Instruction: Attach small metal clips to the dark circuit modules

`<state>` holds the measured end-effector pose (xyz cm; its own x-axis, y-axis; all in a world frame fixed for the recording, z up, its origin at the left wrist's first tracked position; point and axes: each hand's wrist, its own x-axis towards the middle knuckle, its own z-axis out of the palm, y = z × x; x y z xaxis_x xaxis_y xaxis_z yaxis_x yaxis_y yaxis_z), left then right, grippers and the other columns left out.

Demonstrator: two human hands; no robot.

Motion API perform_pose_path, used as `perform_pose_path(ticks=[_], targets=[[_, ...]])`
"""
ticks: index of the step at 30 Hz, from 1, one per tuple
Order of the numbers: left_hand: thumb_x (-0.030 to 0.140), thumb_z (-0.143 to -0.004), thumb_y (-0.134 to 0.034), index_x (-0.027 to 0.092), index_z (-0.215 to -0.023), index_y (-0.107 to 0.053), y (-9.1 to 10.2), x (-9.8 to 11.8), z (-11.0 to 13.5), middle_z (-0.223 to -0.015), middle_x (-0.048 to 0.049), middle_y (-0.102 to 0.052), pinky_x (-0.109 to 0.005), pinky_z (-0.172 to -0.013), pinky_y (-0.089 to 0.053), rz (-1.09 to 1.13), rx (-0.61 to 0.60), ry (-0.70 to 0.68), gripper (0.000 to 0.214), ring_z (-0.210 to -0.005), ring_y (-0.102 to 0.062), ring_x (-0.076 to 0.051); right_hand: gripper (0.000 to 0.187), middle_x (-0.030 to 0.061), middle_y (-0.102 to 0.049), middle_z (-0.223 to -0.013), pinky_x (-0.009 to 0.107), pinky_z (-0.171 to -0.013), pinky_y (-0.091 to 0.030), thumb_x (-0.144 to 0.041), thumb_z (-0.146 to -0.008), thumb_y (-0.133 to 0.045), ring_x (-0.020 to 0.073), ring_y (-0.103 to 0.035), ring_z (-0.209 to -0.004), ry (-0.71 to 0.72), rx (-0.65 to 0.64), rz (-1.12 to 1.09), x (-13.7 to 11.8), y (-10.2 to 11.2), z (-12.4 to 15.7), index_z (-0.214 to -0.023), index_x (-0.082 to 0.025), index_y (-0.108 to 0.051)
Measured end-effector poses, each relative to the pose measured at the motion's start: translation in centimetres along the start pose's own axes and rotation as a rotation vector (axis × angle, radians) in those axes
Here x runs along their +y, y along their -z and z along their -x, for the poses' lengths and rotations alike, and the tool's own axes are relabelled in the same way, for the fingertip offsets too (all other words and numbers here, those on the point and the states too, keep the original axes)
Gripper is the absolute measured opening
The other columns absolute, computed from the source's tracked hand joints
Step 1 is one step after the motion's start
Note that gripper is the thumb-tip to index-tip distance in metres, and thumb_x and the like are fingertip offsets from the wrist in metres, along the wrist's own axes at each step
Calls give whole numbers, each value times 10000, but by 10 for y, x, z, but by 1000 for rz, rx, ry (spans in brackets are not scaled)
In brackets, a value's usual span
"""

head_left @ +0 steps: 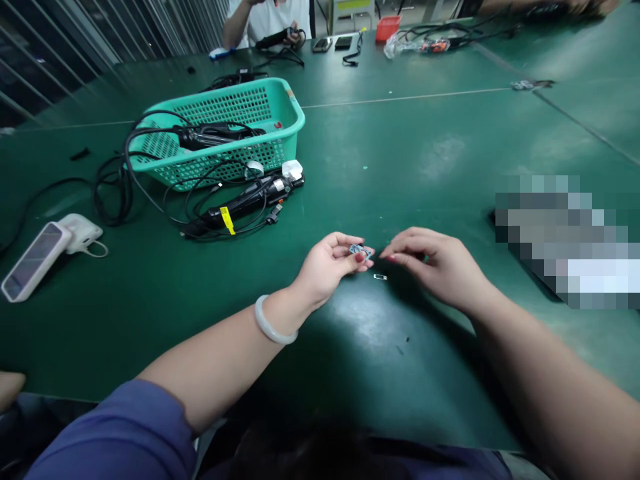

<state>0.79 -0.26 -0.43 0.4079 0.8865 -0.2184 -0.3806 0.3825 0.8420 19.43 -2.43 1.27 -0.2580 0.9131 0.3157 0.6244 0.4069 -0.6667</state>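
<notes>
Between the thumb and fingers of my left hand (333, 263) is a small blue-grey patterned piece (361, 252); its exact kind is too small to make out. My right hand (435, 260) is just to the right of it, thumb and fingertips closed in a pinch. Whatever the right fingertips hold, if anything, is too small to see. On the green table below the gap between my hands lies a small pale rectangular piece (380, 277) that looks like metal.
A turquoise basket (225, 160) holds black cabled devices. Before it lies a black handheld device (245, 203) with a yellow tag. A white power bank (37, 260) lies left, and a pixelated object (570, 247) right. Across the green table (400, 153), a person (275, 23) holds a black device.
</notes>
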Motion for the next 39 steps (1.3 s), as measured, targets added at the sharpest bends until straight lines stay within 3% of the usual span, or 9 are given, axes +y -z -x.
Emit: perform_pose_path(ticks=[4, 10, 14, 20, 24, 29, 34, 39], targets=[[187, -598, -793, 129, -845, -524, 1, -1, -2, -860, -37, -680, -313, -778, -498, 37, 123, -36, 370, -708, -642, -103, 113, 37, -677, -878, 346, -786, -474, -286, -787, -644, 202, -584, -852, 17, -217, 234, 3, 0, 6, -863, -221, -695], [128, -603, -771, 137, -920, -552, 0, -3, -1, -810, -12, -651, -347, -812, -490, -35, 87, -60, 386, -733, -627, -113, 179, 64, -644, -801, 324, -725, -448, -174, -848, -508, 193, -528, -758, 97, -297, 413, -2, -11, 7, -743, -183, -653], [88, -583, -762, 116, -869, -606, 0, -3, -1, -828, -23, -654, -316, -843, -474, -116, 74, -90, 327, -775, -620, -104, 180, 61, -646, -810, 309, -715, -441, -128, -843, -468, 185, -528, -751, 131, -242, 392, -4, -12, 7, -754, -179, -615], [64, -573, -748, 117, -833, -615, -2, -2, 3, -809, -27, -666, -307, -784, -489, -181, 62, -83, 297, -738, -631, -110, 109, 0, -676, -726, 252, -583, -435, -208, -845, -516, 135, -590, -621, -47, 70, 278, -15, -10, 9, -787, -210, -608], [87, -560, -765, 127, -828, -604, -3, -2, 5, -802, -25, -666, -310, -778, -490, -212, 71, -95, 315, -747, -633, -118, 99, -10, -716, -774, 251, -613, -462, -244, -828, -569, 142, -643, -670, -47, 161, 224, -19, -11, 10, -812, -233, -666], [111, -595, -752, 135, -841, -594, -1, -3, 4, -776, -19, -662, -311, -774, -486, -229, 92, -127, 293, -742, -626, -117, 126, 1, -730, -797, 274, -658, -494, -269, -815, -587, 162, -663, -706, -84, 169, 218, -12, -14, 10, -830, -242, -709], [120, -599, -754, 128, -847, -605, 0, -3, 2, -802, -26, -660, -320, -788, -494, -225, 109, -138, 290, -752, -622, -116, 187, 34, -717, -794, 298, -672, -501, -264, -823, -562, 182, -650, -727, -127, 19, 352, -2, -14, 8, -869, -238, -742], [122, -612, -749, 117, -882, -631, 0, -4, 2, -850, -46, -668, -341, -817, -499, -209, 109, -116, 295, -779, -623, -122, 148, 19, -716, -790, 319, -692, -504, -322, -775, -616, 195, -647, -746, -205, -24, 370, 2, -5, 10, -827, -252, -736]])
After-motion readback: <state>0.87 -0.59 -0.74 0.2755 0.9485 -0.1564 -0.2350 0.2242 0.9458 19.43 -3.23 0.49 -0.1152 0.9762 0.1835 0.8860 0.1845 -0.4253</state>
